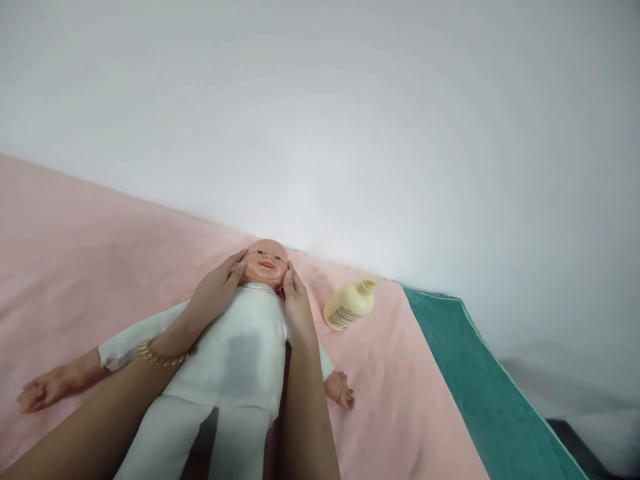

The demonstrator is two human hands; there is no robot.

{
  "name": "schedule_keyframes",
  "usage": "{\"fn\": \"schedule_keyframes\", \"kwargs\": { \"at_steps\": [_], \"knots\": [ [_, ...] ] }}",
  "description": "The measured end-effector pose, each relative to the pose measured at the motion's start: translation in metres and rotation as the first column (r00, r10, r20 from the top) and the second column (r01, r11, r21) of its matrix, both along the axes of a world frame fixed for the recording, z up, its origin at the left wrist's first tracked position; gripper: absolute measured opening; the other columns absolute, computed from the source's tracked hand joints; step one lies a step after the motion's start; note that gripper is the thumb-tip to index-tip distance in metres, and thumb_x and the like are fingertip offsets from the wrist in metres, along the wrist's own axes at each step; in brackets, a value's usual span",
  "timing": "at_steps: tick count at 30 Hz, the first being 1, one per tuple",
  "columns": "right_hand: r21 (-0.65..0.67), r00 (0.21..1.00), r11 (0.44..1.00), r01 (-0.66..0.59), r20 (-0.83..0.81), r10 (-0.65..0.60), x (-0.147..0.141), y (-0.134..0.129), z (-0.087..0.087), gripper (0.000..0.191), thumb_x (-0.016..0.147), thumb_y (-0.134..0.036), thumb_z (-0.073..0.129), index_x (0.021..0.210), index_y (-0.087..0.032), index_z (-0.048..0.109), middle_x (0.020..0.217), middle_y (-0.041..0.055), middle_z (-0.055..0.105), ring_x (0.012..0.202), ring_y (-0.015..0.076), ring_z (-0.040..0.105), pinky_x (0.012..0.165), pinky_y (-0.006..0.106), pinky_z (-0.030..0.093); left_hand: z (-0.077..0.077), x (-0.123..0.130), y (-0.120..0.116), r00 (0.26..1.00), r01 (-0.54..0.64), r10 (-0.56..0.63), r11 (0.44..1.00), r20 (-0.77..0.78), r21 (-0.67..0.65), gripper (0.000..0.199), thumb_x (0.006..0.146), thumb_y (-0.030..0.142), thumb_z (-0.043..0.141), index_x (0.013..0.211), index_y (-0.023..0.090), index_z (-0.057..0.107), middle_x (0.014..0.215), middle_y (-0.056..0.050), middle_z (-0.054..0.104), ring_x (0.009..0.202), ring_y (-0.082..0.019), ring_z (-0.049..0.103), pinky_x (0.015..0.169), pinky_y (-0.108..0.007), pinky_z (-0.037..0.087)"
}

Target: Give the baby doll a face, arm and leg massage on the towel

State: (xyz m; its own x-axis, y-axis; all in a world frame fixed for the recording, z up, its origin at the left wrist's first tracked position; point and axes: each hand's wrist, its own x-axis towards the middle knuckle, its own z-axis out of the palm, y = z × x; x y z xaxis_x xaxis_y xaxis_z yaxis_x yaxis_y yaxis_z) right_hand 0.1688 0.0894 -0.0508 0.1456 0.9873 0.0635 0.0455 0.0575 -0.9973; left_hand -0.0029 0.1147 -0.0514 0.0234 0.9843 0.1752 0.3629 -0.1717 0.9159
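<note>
A baby doll [250,320] in white clothes lies on its back on a pink cloth, its arms spread to both sides. My left hand [217,287] rests against one side of the doll's head [267,259], with a beaded bracelet [165,353] on that wrist. On the other side, my right hand [299,303] presses its fingers along the cheek, so the head sits between both hands. A pale yellow pump bottle [349,305] is to the right of my right hand, apart from it.
The pink cloth [390,400] spreads over the surface and ends at a green strip [480,373] on the right. A white wall [320,133] rises directly behind the doll's head. Something dark [575,447] shows at the lower right edge.
</note>
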Motion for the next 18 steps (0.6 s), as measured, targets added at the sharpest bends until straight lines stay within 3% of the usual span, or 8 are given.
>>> {"fn": "schedule_keyframes", "kwargs": {
  "at_steps": [3, 5, 8, 9, 11, 13, 16, 18],
  "knots": [
    [-0.109, 0.997, 0.993, -0.037, 0.066, 0.045, -0.002, -0.013, 0.024, 0.09, 0.093, -0.064, 0.054, 0.161, -0.013, 0.025, 0.165, 0.0094, 0.031, 0.152, 0.0249, 0.034, 0.124, 0.041, 0.03, 0.0, -0.001, 0.002, 0.999, 0.009, -0.008, 1.0, 0.047, -0.021, 0.064, 0.098, 0.056, 0.035, 0.146, 0.017, 0.054, 0.148, -0.011, 0.057, 0.134, -0.031, 0.054, 0.115, -0.048, 0.041],
    [-0.125, 0.989, 0.992, -0.031, 0.14, 0.049, -0.002, -0.027, 0.047, 0.096, 0.091, -0.062, 0.06, 0.162, -0.012, 0.019, 0.167, 0.01, 0.026, 0.154, 0.0264, 0.029, 0.126, 0.043, 0.026, 0.011, -0.004, -0.005, 0.999, -0.042, 0.042, 0.999, 0.009, 0.024, 0.065, 0.098, 0.057, 0.036, 0.144, 0.015, 0.054, 0.149, -0.014, 0.056, 0.136, -0.033, 0.052, 0.115, -0.049, 0.04],
    [0.059, 0.981, 0.997, 0.047, 0.184, -0.057, 0.007, -0.057, 0.086, 0.079, 0.093, -0.054, 0.06, 0.159, -0.023, 0.032, 0.166, 0.0025, 0.029, 0.154, 0.0248, 0.028, 0.126, 0.045, 0.026, 0.048, -0.009, -0.031, 0.967, -0.178, 0.221, 0.942, -0.125, 0.285, 0.058, 0.097, 0.054, 0.04, 0.139, 0.017, 0.057, 0.148, -0.014, 0.055, 0.14, -0.036, 0.045, 0.119, -0.053, 0.032],
    [0.143, 0.982, 0.987, 0.078, 0.158, -0.101, 0.014, -0.067, 0.097, 0.068, 0.094, -0.049, 0.057, 0.156, -0.027, 0.039, 0.164, 0.0005, 0.035, 0.152, 0.0234, 0.033, 0.125, 0.045, 0.029, 0.063, -0.009, -0.042, 0.959, -0.203, 0.257, 0.917, -0.119, 0.344, 0.055, 0.098, 0.052, 0.041, 0.139, 0.02, 0.057, 0.145, -0.012, 0.057, 0.135, -0.036, 0.049, 0.115, -0.052, 0.037],
    [0.304, 0.979, 0.94, 0.157, 0.078, -0.189, 0.032, -0.085, 0.113, 0.05, 0.096, -0.042, 0.053, 0.144, -0.029, 0.055, 0.153, 0.0016, 0.053, 0.141, 0.0229, 0.049, 0.121, 0.045, 0.037, 0.09, -0.002, -0.065, 0.978, -0.175, 0.203, 0.934, -0.057, 0.311, 0.043, 0.099, 0.052, 0.042, 0.124, 0.025, 0.064, 0.13, -0.006, 0.066, 0.117, -0.032, 0.061, 0.098, -0.046, 0.05],
    [0.423, 0.953, 0.862, 0.28, -0.012, -0.304, 0.054, -0.098, 0.12, 0.04, 0.095, -0.039, 0.052, 0.131, -0.026, 0.064, 0.137, 0.0051, 0.065, 0.123, 0.0234, 0.064, 0.113, 0.046, 0.046, 0.11, 0.015, -0.081, 0.997, -0.066, 0.074, 0.969, -0.024, 0.237, 0.036, 0.095, 0.053, 0.047, 0.099, 0.025, 0.069, 0.106, -0.004, 0.073, 0.101, -0.029, 0.066, 0.084, -0.039, 0.054],
    [0.475, 0.881, 0.755, 0.453, -0.108, -0.461, 0.085, -0.105, 0.116, 0.036, 0.094, -0.038, 0.053, 0.123, -0.023, 0.067, 0.126, 0.008, 0.071, 0.112, 0.023, 0.067, 0.104, 0.045, 0.051, 0.121, 0.057, -0.081, 0.991, 0.137, -0.137, 0.977, -0.008, 0.167, 0.033, 0.09, 0.049, 0.051, 0.081, 0.022, 0.068, 0.085, -0.005, 0.072, 0.085, -0.025, 0.066, 0.072, -0.034, 0.053],
    [0.449, 0.85, 0.737, 0.505, -0.112, -0.515, 0.098, -0.102, 0.107, 0.035, 0.094, -0.038, 0.051, 0.12, -0.022, 0.068, 0.128, 0.0082, 0.07, 0.12, 0.0232, 0.063, 0.105, 0.042, 0.049, 0.121, 0.09, -0.068, 0.965, 0.262, -0.26, 0.953, -0.032, 0.152, 0.029, 0.089, 0.044, 0.052, 0.078, 0.021, 0.066, 0.08, -0.004, 0.07, 0.076, -0.022, 0.065, 0.069, -0.031, 0.051]
  ]
}}
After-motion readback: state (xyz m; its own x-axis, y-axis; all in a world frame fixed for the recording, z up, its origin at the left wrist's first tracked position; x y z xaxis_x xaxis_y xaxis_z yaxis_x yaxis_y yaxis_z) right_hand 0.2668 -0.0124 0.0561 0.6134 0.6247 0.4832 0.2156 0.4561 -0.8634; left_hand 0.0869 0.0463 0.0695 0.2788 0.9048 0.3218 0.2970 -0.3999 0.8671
